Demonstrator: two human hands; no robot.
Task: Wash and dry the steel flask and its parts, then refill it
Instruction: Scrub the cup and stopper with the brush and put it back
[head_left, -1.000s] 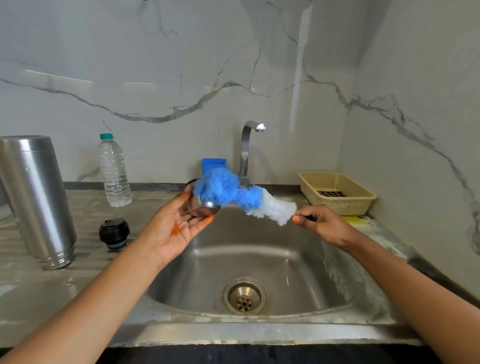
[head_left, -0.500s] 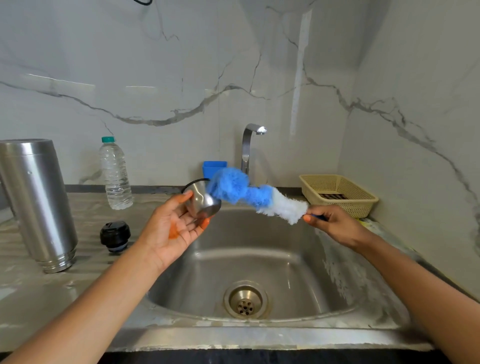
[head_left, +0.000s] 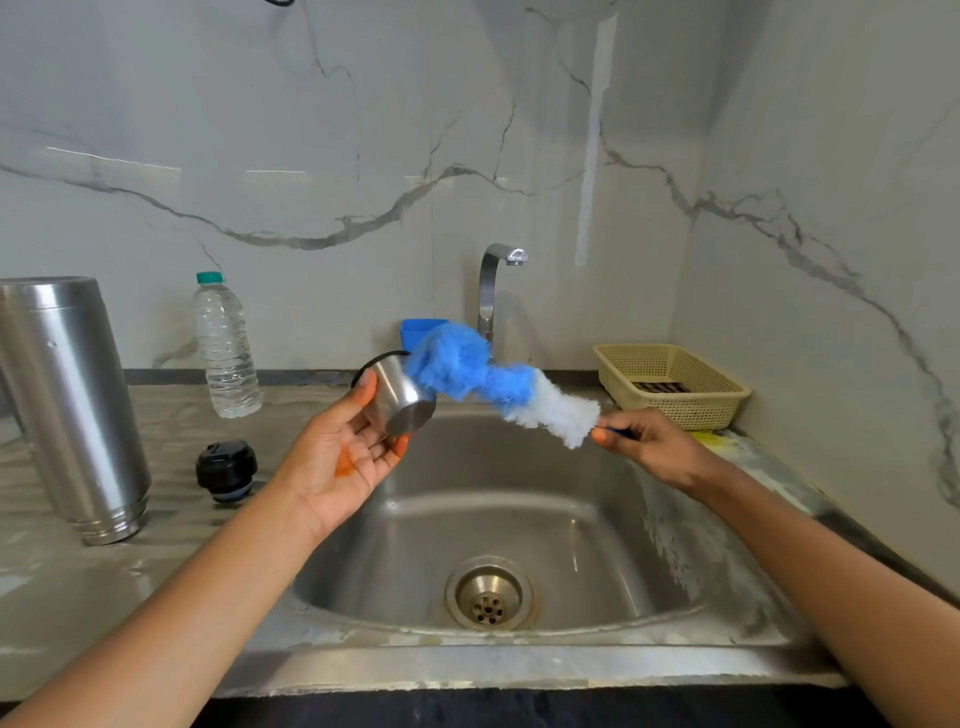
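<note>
Over the steel sink (head_left: 519, 670), the left hand (head_left: 343, 457) holds the small round steel cup (head_left: 400, 400) of the flask on its side, between thumb and fingertips. I judge the cup light, stiff and slippery when wet, so its wall is the best place to grip. The right hand (head_left: 649, 441) pinches the handle of the fluffy blue-and-white brush (head_left: 483, 379), whose soft head lies against the cup's rim. Farther left on the surface (head_left: 171, 571), well apart from both hands, are the black round stopper (head_left: 226, 470) and the tall steel flask (head_left: 67, 405), which stands mouth down.
</note>
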